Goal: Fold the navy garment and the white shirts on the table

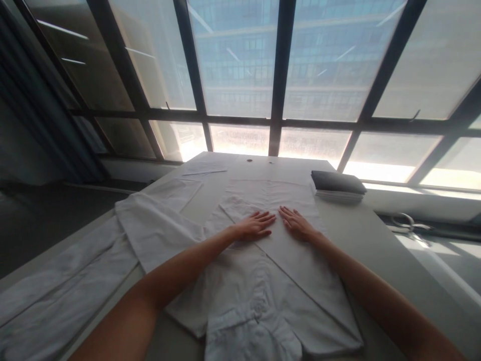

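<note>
A white cloth garment lies spread on the table, with several folds and a long diagonal edge across it. At its near end is a gathered, puckered part; I cannot tell exactly what kind of garment it is. My left hand rests flat on the cloth, fingers stretched out to the right. Palm down, my right hand lies on the same cloth, its fingertips pointing toward the left hand with a small gap between them. Neither hand grips anything.
More white cloth trails over the table's left side. Flat white pieces lie farther back. A stack of folded dark and white fabric sits at the right edge of the white table. Scissors rest on a surface beyond it.
</note>
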Tool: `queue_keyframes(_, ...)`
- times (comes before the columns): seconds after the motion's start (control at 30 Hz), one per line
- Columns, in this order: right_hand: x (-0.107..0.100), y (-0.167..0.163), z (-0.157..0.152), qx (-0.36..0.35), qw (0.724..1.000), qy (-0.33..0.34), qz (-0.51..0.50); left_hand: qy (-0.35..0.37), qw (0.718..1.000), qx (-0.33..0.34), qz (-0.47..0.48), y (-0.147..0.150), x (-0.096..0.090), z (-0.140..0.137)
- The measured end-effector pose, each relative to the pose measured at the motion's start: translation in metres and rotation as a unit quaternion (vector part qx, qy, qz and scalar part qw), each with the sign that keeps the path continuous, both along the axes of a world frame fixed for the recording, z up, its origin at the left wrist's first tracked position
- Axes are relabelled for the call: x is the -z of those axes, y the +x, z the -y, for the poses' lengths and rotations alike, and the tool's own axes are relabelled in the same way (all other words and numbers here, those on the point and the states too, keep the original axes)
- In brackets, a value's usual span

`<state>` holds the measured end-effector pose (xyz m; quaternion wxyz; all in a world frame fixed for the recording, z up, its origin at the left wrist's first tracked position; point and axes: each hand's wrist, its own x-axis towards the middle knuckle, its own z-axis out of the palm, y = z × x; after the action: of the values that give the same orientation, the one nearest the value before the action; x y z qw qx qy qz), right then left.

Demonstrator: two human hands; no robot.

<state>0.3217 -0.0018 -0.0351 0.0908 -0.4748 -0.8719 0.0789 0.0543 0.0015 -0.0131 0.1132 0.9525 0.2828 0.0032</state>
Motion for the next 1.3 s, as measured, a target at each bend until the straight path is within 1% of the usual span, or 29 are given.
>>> queue_keyframes(0.13, -0.004, -0.001, 0.003, 0.000, 1.000, -0.008, 0.006, 0.013, 0.996, -0.084, -0.030, -0.033, -0.003, -0.028)
queue_keyframes(0.23, -0.003, -0.001, 0.002, -0.001, 1.000, -0.008, 0.001, 0.035, 0.990, -0.133, -0.034, -0.053, 0.001, -0.042)
queue_keyframes(0.37, -0.001, 0.000, 0.003, -0.007, 1.000, 0.002, -0.012, 0.046, 0.980, -0.191, -0.028, -0.063, 0.007, -0.050)
queue_keyframes(0.5, 0.000, 0.002, 0.005, -0.009, 1.000, 0.003, -0.020, 0.040, 0.969, -0.242, -0.033, -0.064, 0.007, -0.053)
queue_keyframes(0.77, 0.002, 0.012, 0.010, 0.019, 1.000, 0.000, -0.025, 0.041, 0.970, -0.238, -0.031, -0.068, 0.007, -0.052)
queue_keyframes(0.9, -0.007, 0.008, 0.022, 0.040, 0.999, 0.035, -0.007, 0.036, 0.970, -0.238, -0.030, -0.068, 0.008, -0.053)
queue_keyframes(0.93, -0.010, 0.003, 0.026, 0.036, 0.998, 0.045, -0.008, 0.037, 0.970, -0.238, -0.029, -0.068, 0.007, -0.053)
queue_keyframes(1.0, -0.014, -0.010, 0.037, 0.006, 0.998, 0.052, -0.018, 0.038, 0.970, -0.237, -0.029, -0.068, 0.007, -0.052)
queue_keyframes(1.13, -0.012, -0.035, 0.053, -0.072, 0.997, 0.027, -0.031, 0.038, 0.970, -0.239, -0.028, -0.067, 0.006, -0.051)
queue_keyframes(1.2, -0.007, -0.040, 0.055, -0.076, 0.997, 0.008, -0.030, 0.037, 0.969, -0.242, -0.027, -0.067, 0.006, -0.050)
queue_keyframes(1.3, -0.001, -0.040, 0.054, -0.062, 0.998, -0.003, -0.031, 0.045, 0.968, -0.246, -0.021, -0.066, 0.008, -0.050)
